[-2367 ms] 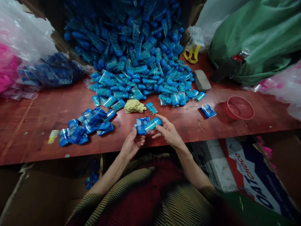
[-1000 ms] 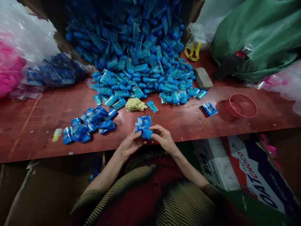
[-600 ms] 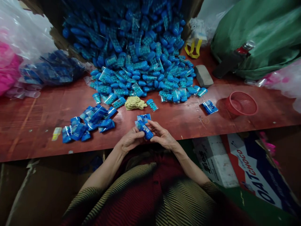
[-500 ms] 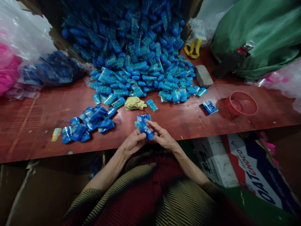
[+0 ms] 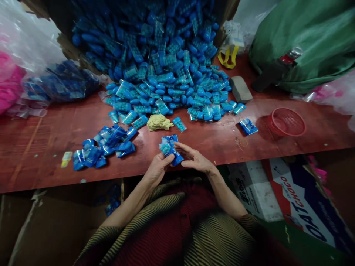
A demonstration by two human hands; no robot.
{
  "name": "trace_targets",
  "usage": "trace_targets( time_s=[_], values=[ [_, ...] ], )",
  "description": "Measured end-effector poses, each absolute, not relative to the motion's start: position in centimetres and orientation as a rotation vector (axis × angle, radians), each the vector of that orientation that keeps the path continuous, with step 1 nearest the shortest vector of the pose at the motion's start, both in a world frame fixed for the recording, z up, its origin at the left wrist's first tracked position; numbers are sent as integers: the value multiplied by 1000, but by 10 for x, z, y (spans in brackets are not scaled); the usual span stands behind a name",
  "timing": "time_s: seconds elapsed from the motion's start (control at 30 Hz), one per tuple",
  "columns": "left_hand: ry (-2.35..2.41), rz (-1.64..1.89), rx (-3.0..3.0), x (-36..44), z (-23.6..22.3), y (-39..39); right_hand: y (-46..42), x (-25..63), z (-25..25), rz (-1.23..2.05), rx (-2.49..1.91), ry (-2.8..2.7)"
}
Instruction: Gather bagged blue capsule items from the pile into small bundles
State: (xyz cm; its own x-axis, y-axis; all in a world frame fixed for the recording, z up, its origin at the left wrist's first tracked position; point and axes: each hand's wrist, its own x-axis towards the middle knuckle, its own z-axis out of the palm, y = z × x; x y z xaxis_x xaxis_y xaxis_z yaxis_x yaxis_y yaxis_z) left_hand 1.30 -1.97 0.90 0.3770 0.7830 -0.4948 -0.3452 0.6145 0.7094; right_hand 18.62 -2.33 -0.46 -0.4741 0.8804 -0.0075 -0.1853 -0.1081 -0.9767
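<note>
Near the table's front edge my left hand [image 5: 157,168] grips a printed blue packet [image 5: 177,159], its thumb on top. A small clear tube of light blue beads [image 5: 165,148] lies against the packet on the same side; how far it is inside cannot be made out. My right hand [image 5: 197,160] is beside the packet, fingers stretched and thumb apart, the fingertips at its right edge. Just beyond lie a single blue-capped bead tube [image 5: 179,124] and a crumpled yellowish lump [image 5: 159,122]. Left of my hands is a pile of blue packets [image 5: 104,146].
A large heap of blue-capped tubes [image 5: 166,88] spills from a carton at the back. To the right are a grey block [image 5: 240,89], a blue packet [image 5: 247,126] and a red plastic basket [image 5: 287,122]. A green bag [image 5: 305,44] stands behind them. Boxes [image 5: 299,199] sit below the table.
My right thumb and fingers have spread and drawn back slightly from the packet. The packet has turned a little in my left hand, and the bead tube shows more clearly.
</note>
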Motion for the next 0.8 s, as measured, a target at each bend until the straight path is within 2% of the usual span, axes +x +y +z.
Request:
trace_targets(
  time_s=[0.13, 0.3, 0.7, 0.8],
  values=[
    [951, 636, 621, 14, 7, -25, -12, 185, 5, 1577, -877, -1419],
    [954, 729, 560, 16, 8, -28, -5, 175, 12, 1485, -1083, -1508],
    [951, 739, 455, 22, 9, -32, -7, 165, 1, 1492, -1099, -1459],
    [976, 835, 392, 6, 11, -29, -6, 166, -5, 1412, -1118, -1541]
  ],
)
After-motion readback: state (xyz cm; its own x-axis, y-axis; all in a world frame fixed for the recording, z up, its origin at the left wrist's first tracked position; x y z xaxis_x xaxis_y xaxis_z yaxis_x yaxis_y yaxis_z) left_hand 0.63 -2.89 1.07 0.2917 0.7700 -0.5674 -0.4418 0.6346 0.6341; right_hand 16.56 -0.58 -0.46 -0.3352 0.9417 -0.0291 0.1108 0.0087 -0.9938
